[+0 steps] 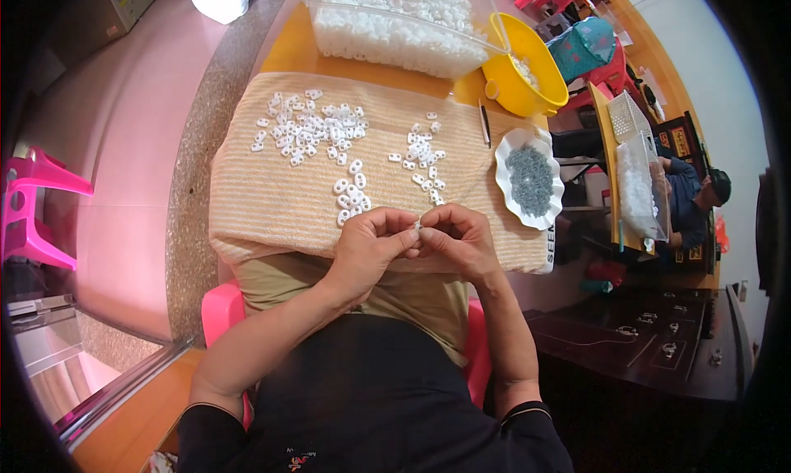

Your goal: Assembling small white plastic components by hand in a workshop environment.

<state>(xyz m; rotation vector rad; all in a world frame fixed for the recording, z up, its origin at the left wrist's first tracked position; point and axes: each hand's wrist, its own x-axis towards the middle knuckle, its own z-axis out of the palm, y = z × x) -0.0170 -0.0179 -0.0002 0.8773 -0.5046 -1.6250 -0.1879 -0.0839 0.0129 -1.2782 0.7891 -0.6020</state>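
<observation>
My left hand and my right hand meet at the towel's near edge, fingertips pinched together. Between them is a small whitish piece, mostly hidden by the fingers. Just beyond my left hand lie several oval white plastic pieces with two holes. Farther left spreads a larger heap of small white plastic pieces. A looser group of white pieces lies ahead of my right hand. To the right, a scalloped white dish holds many small grey parts.
A striped beige towel covers the table. At the back stand a clear bin full of white pieces and a yellow basin. A thin dark tool lies near the dish. Another person sits at the right. A pink stool stands left.
</observation>
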